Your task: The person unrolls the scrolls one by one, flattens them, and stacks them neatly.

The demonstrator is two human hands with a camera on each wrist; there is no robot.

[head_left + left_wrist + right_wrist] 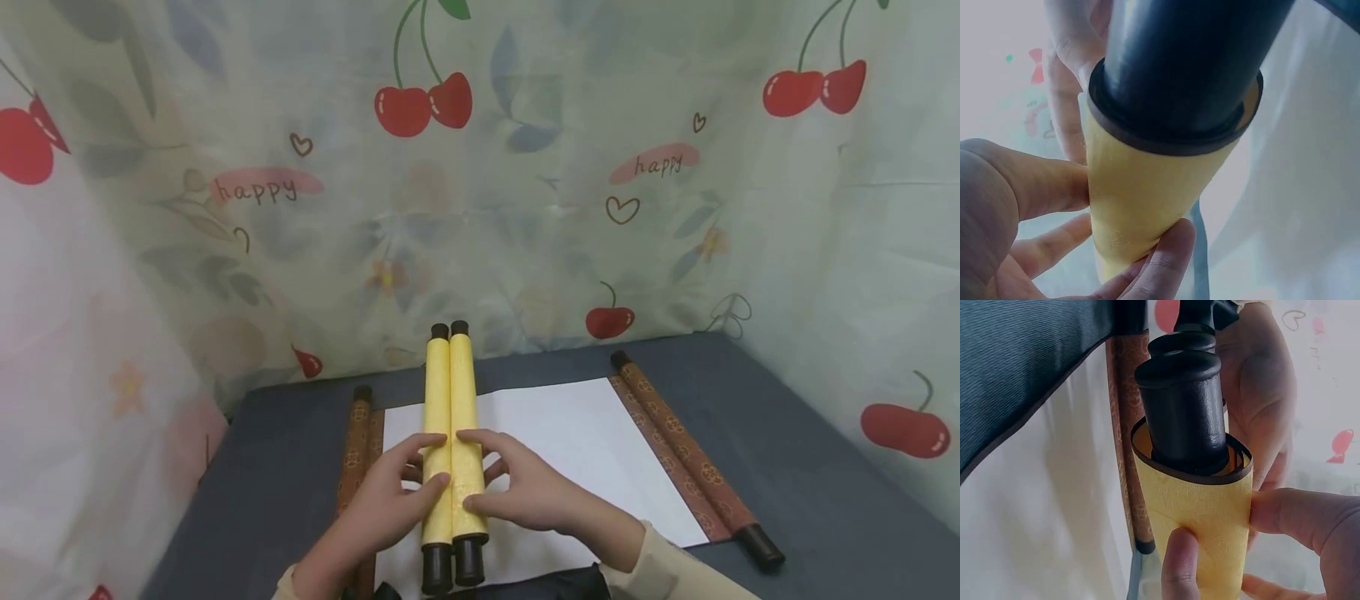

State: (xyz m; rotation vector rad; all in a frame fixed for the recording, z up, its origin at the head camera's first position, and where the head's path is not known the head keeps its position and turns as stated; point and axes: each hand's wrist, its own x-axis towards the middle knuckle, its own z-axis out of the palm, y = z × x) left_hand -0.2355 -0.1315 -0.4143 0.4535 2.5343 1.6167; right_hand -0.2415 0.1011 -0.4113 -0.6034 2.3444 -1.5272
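Note:
Two yellow scroll rolls with dark end knobs stand side by side in the head view, held above a white sheet. My left hand grips the left yellow roll, thumb and fingers around its lower half. On the right yellow roll, my right hand holds with its thumb and fingers. The left wrist view shows a yellow roll close up, with its black knob and dark-trimmed edge. In the right wrist view, the black knob sticks out of the loosely wound yellow roll.
Beneath lies an unrolled scroll with a white sheet. Its brown patterned rollers are the left roller and the right roller. All rest on a dark grey table, with a cherry-print curtain behind and at the sides.

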